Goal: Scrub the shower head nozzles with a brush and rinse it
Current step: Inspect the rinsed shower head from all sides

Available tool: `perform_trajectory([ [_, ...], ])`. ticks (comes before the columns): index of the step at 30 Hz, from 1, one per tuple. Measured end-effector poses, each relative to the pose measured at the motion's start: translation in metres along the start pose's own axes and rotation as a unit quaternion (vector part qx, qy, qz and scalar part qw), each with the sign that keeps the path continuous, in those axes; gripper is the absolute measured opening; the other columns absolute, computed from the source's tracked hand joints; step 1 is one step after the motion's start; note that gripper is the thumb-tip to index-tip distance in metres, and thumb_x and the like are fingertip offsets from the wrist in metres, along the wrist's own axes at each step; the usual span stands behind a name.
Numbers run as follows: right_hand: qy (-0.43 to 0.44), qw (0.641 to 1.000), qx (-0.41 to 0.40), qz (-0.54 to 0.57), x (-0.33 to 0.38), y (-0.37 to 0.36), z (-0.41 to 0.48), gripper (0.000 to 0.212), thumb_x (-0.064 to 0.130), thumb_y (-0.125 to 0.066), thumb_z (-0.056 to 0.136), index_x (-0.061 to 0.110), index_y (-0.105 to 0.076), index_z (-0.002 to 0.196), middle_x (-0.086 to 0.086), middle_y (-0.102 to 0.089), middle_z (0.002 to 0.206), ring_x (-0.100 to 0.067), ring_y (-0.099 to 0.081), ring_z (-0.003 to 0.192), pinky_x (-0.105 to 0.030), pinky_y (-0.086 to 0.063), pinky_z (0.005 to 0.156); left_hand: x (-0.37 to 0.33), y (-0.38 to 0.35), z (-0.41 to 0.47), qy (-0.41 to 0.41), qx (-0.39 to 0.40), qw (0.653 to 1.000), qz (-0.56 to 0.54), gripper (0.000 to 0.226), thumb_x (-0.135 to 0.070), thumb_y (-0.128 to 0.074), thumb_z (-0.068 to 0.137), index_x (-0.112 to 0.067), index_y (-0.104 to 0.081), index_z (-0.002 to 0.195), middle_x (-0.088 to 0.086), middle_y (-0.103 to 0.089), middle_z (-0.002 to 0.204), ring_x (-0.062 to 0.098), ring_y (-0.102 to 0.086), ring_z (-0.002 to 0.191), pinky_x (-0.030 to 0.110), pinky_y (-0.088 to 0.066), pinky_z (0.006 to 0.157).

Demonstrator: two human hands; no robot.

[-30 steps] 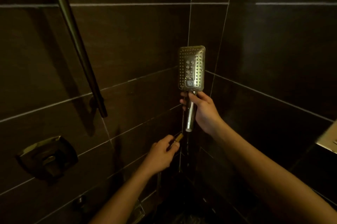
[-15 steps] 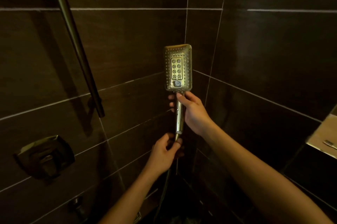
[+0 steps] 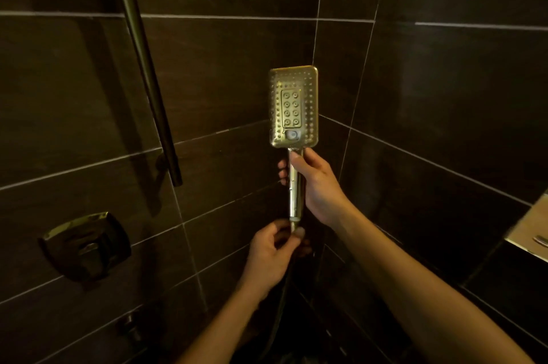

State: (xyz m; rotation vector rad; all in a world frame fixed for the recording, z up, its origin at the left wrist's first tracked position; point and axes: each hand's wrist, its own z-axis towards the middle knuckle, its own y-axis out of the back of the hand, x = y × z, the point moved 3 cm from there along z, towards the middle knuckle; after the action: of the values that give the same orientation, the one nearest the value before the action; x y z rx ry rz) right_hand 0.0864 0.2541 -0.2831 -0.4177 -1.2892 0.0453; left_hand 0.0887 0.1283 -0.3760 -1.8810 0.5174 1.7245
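Note:
A rectangular brass shower head (image 3: 293, 107) stands upright in front of the tiled corner, its nozzle face turned toward me. My right hand (image 3: 315, 185) grips its handle just under the head. Below, my left hand (image 3: 274, 254) pinches the hose fitting (image 3: 294, 227) at the bottom end of the handle. A dark hose (image 3: 284, 298) drops from there into the shadow. No brush shows in the view.
A slanted metal slide rail (image 3: 142, 61) runs down the left wall. A square brass valve handle (image 3: 86, 243) sits low on the left wall. A small spout (image 3: 130, 326) is below it. A lit ledge (image 3: 530, 233) juts in at the right edge.
My left hand rose from below to the fitting at the handle's bottom end and pinched it. The shower head turned so its nozzle face points more squarely at me.

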Motion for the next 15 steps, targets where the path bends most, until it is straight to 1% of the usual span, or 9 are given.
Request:
perform_trajectory([
  [2, 0.014, 0.999, -0.011, -0.037, -0.003, -0.003, -0.002, 0.025, 0.015, -0.049, 0.106, 0.017, -0.062, 0.127, -0.003, -0.066, 0.093, -0.015, -0.064, 0.085, -0.033, -0.051, 0.083, 0.001, 0.0, 0.0, -0.007, -0.023, 0.999, 0.032, 0.02, -0.016, -0.064, 0.095, -0.02, -0.064, 0.114, 0.005, -0.075, 0.106, 0.014, -0.076, 0.092, 0.031, -0.061, 0.085],
  [4, -0.007, 0.999, -0.01, -0.032, -0.004, -0.005, -0.005, 0.026, 0.018, -0.048, 0.106, 0.02, -0.062, 0.128, -0.002, -0.067, 0.099, -0.015, -0.064, 0.094, -0.036, -0.049, 0.09, 0.001, 0.001, -0.002, -0.007, -0.03, 0.999, 0.043, 0.021, -0.018, -0.065, 0.094, -0.02, -0.064, 0.115, 0.004, -0.076, 0.106, 0.01, -0.076, 0.09, 0.024, -0.06, 0.078],
  [5, -0.024, 1.0, -0.006, -0.015, -0.004, -0.005, -0.007, 0.027, 0.018, -0.046, 0.106, 0.02, -0.062, 0.129, -0.001, -0.067, 0.103, -0.016, -0.064, 0.099, -0.037, -0.048, 0.095, 0.001, 0.003, -0.002, -0.005, -0.031, 0.999, 0.043, 0.023, -0.019, -0.066, 0.094, -0.02, -0.063, 0.117, 0.003, -0.076, 0.105, 0.01, -0.076, 0.09, 0.023, -0.06, 0.077],
  [7, -0.05, 0.999, 0.008, 0.012, -0.003, -0.004, -0.01, 0.028, 0.016, -0.045, 0.106, 0.017, -0.063, 0.128, -0.002, -0.068, 0.11, -0.018, -0.064, 0.107, -0.039, -0.047, 0.102, 0.001, 0.005, -0.004, -0.005, -0.03, 0.998, 0.05, 0.023, -0.02, -0.065, 0.094, -0.02, -0.063, 0.117, 0.003, -0.076, 0.104, 0.011, -0.076, 0.09, 0.027, -0.06, 0.08],
  [9, -0.049, 0.998, 0.027, -0.018, -0.001, -0.005, -0.013, 0.027, 0.013, -0.047, 0.105, 0.012, -0.064, 0.126, -0.005, -0.066, 0.115, -0.019, -0.063, 0.111, -0.04, -0.048, 0.105, 0.001, 0.007, -0.007, -0.013, -0.028, 0.997, 0.067, 0.021, -0.021, -0.065, 0.094, -0.022, -0.064, 0.115, 0.003, -0.077, 0.101, 0.012, -0.076, 0.089, 0.031, -0.061, 0.083],
  [10, -0.04, 0.997, 0.038, -0.045, 0.001, -0.005, -0.014, 0.025, 0.013, -0.049, 0.104, 0.011, -0.066, 0.122, -0.006, -0.064, 0.115, -0.02, -0.062, 0.111, -0.041, -0.049, 0.105, 0.001, 0.008, -0.008, -0.019, -0.029, 0.997, 0.071, 0.019, -0.022, -0.066, 0.094, -0.022, -0.065, 0.113, 0.003, -0.077, 0.1, 0.013, -0.076, 0.088, 0.033, -0.062, 0.084],
  [12, -0.018, 0.991, 0.045, -0.123, 0.004, -0.007, -0.015, 0.018, 0.016, -0.057, 0.101, 0.006, -0.069, 0.111, -0.007, -0.062, 0.104, -0.022, -0.062, 0.104, -0.042, -0.05, 0.102, 0.002, 0.009, -0.011, -0.028, -0.034, 0.996, 0.076, 0.017, -0.022, -0.066, 0.094, -0.023, -0.066, 0.11, 0.004, -0.077, 0.099, 0.013, -0.076, 0.087, 0.034, -0.062, 0.083],
  [15, 0.007, 0.975, 0.004, -0.224, 0.004, -0.009, -0.015, 0.022, 0.022, -0.068, 0.095, 0.001, -0.067, 0.102, -0.007, -0.063, 0.09, -0.022, -0.064, 0.088, -0.039, -0.054, 0.088, 0.002, 0.011, -0.016, -0.024, -0.037, 0.995, 0.084, 0.014, -0.022, -0.066, 0.094, -0.025, -0.065, 0.108, 0.002, -0.076, 0.099, 0.01, -0.076, 0.086, 0.029, -0.062, 0.079],
])
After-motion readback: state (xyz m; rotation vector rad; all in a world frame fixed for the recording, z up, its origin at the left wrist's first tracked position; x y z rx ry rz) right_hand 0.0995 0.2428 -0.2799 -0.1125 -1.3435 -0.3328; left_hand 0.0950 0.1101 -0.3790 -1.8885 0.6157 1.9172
